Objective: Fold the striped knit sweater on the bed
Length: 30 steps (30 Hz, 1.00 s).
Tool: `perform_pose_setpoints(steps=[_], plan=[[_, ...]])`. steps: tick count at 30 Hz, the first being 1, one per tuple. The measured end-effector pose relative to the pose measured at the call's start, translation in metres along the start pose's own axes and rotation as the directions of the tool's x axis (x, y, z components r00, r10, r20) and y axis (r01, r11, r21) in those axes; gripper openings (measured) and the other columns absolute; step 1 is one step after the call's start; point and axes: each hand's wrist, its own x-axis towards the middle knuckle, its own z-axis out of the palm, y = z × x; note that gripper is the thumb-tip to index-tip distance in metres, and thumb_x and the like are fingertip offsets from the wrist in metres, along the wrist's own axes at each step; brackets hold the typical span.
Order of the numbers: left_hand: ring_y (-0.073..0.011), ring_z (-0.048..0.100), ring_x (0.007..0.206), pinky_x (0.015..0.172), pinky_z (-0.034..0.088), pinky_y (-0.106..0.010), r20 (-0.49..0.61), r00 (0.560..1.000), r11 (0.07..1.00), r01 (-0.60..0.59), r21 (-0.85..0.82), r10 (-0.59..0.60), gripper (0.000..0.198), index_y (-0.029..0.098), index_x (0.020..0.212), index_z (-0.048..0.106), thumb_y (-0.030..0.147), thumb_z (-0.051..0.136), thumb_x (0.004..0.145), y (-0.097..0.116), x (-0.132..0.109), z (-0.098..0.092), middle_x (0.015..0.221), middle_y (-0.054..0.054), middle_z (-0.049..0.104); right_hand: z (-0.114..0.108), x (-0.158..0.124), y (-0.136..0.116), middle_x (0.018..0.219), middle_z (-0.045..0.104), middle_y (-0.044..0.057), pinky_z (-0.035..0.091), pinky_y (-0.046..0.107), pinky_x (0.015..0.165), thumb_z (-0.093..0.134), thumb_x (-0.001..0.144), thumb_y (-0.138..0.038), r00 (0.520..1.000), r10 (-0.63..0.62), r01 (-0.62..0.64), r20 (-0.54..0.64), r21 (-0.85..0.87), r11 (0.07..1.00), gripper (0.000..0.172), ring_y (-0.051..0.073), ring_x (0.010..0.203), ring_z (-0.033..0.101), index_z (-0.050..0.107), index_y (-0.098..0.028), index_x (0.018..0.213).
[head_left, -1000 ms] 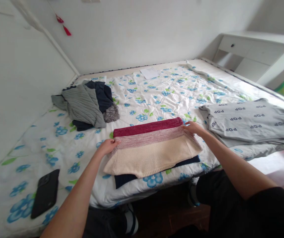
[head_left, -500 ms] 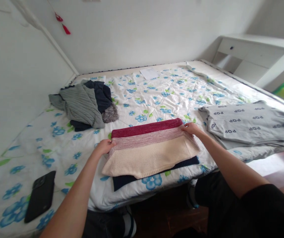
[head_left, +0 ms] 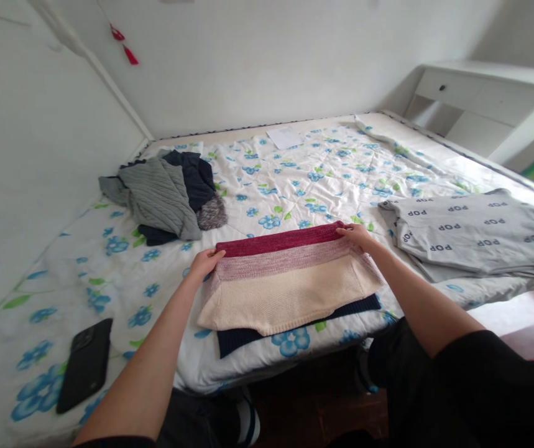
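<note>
Black phone (head_left: pixel 84 365): one, lying back up on the quilt, near the bed's near edge.
Floral quilt (head_left: pixel 294 186): one, white with blue flowers and green leaves, spread over the bed.
Grey cable-knit sweater (head_left: pixel 157 199): one, crumpled, partly over a navy garment (head_left: pixel 196 177).
Mottled grey knit bundle (head_left: pixel 211 213): one, touching the navy garment's right side.
Left hand (head_left: pixel 205 262): fingers partly open and resting on the striped sweater's upper left corner; whether they grip it, I cannot tell.
White paper sheet (head_left: pixel 285 137): one, near the bed's far edge.
Striped knit sweater (head_left: pixel 285 286): one, folded flat in crimson, pink-marled and cream bands, lying between the hands near the bed's near edge.
Dark navy knit (head_left: pixel 252 342): one, showing beneath the striped sweater's lower edge.
Right hand (head_left: pixel 357 235): fingers lightly curled on the striped sweater's top edge; any grip is impossible to tell.
Grey T-shirt (head_left: pixel 472 233): one, printed with repeated "POP", lying folded to the right of the right hand.
White cabinet (head_left: pixel 481 106): one, with a dark knob, beyond the bed's right side.
</note>
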Motion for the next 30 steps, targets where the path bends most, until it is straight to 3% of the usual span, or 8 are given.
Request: perform_pose_setpoints(steps=[3, 6, 9, 13, 18, 23, 25, 30], plan=[[-0.0311, 0.078, 0.093, 0.073, 0.053, -0.030, -0.024, 1.000, 0.997, 0.005, 0.077, -0.003, 0.047, 0.023, 0.079, 0.078, 0.067, 0.092, 0.069, 0.006, 0.001, -0.001, 0.079, -0.006, 0.082, 0.000, 0.007, 0.001, 0.105, 0.085, 0.012, 0.060, 0.030, 0.081, 0.080, 0.103, -0.050, 1.000, 0.028, -0.027, -0.005, 0.052, 0.998, 0.040, 0.025, 0.092, 0.078, 0.087, -0.016, 0.123], [-0.0291, 0.078, 0.088, 0.071, 0.052, -0.030, 0.037, 0.998, 0.993, 0.059, -0.101, -0.055, 0.052, 0.022, 0.082, 0.079, 0.068, 0.097, 0.065, 0.014, -0.003, 0.000, 0.078, -0.005, 0.082, 0.003, 0.013, -0.001, 0.094, 0.083, 0.011, 0.059, 0.031, 0.079, 0.085, 0.099, -0.055, 0.999, 0.027, -0.027, 0.021, 0.022, 0.999, 0.042, 0.025, 0.087, 0.076, 0.088, -0.016, 0.115], [-0.0257, 0.079, 0.084, 0.073, 0.057, -0.030, 0.219, 0.968, 0.917, 0.192, -0.351, -0.119, 0.060, 0.019, 0.092, 0.082, 0.062, 0.105, 0.058, 0.022, -0.011, 0.000, 0.088, -0.008, 0.086, 0.005, 0.018, -0.003, 0.092, 0.083, 0.010, 0.058, 0.030, 0.075, 0.089, 0.095, -0.058, 0.994, 0.069, -0.070, 0.080, 0.012, 0.997, 0.043, 0.023, 0.082, 0.074, 0.087, -0.016, 0.109], [-0.0272, 0.084, 0.095, 0.088, 0.066, -0.035, 0.439, 0.897, 0.826, 0.279, -0.490, -0.042, 0.058, 0.017, 0.101, 0.083, 0.045, 0.111, 0.058, 0.024, -0.019, -0.006, 0.105, -0.014, 0.089, 0.004, 0.022, 0.000, 0.102, 0.086, 0.009, 0.061, 0.030, 0.079, 0.090, 0.094, -0.051, 0.983, 0.037, -0.055, 0.182, 0.092, 0.994, 0.038, 0.023, 0.086, 0.077, 0.087, -0.017, 0.111], [-0.0279, 0.085, 0.096, 0.089, 0.069, -0.036, 0.515, 0.847, 0.816, 0.389, -0.427, -0.134, 0.055, 0.019, 0.102, 0.082, 0.045, 0.111, 0.063, 0.015, -0.021, -0.011, 0.106, -0.012, 0.090, -0.006, 0.026, 0.012, 0.108, 0.088, 0.011, 0.063, 0.034, 0.091, 0.087, 0.096, -0.048, 0.961, -0.059, 0.023, 0.270, 0.136, 0.990, 0.034, 0.026, 0.096, 0.079, 0.089, -0.018, 0.110], [-0.0273, 0.082, 0.083, 0.074, 0.067, -0.035, 0.577, 0.756, 0.818, 0.521, -0.243, -0.311, 0.058, 0.020, 0.094, 0.079, 0.058, 0.109, 0.062, 0.003, -0.020, -0.019, 0.095, -0.011, 0.088, -0.008, 0.034, 0.016, 0.100, 0.086, 0.014, 0.060, 0.036, 0.089, 0.075, 0.106, -0.053, 0.984, -0.033, 0.078, 0.174, -0.258, 0.963, 0.041, 0.030, 0.096, 0.079, 0.089, -0.015, 0.100], [-0.0253, 0.079, 0.075, 0.066, 0.063, -0.033, 0.542, 0.770, 0.834, 0.510, -0.208, -0.336, 0.059, 0.019, 0.093, 0.078, 0.060, 0.108, 0.062, 0.001, -0.019, -0.018, 0.089, -0.009, 0.086, -0.005, 0.036, 0.014, 0.102, 0.085, 0.016, 0.059, 0.036, 0.088, 0.071, 0.110, -0.052, 0.991, -0.045, 0.088, 0.129, -0.349, 0.933, 0.044, 0.032, 0.096, 0.079, 0.090, -0.013, 0.103], [-0.0249, 0.081, 0.088, 0.078, 0.063, -0.032, 0.285, 0.949, 0.892, 0.242, -0.381, -0.136, 0.048, 0.019, 0.097, 0.077, 0.053, 0.100, 0.071, 0.005, -0.009, 0.000, 0.094, -0.007, 0.086, 0.007, 0.037, 0.006, 0.114, 0.086, 0.020, 0.058, 0.037, 0.096, 0.068, 0.111, -0.044, 0.991, -0.116, 0.081, -0.070, -0.385, 0.919, 0.039, 0.034, 0.108, 0.079, 0.091, -0.013, 0.121]])
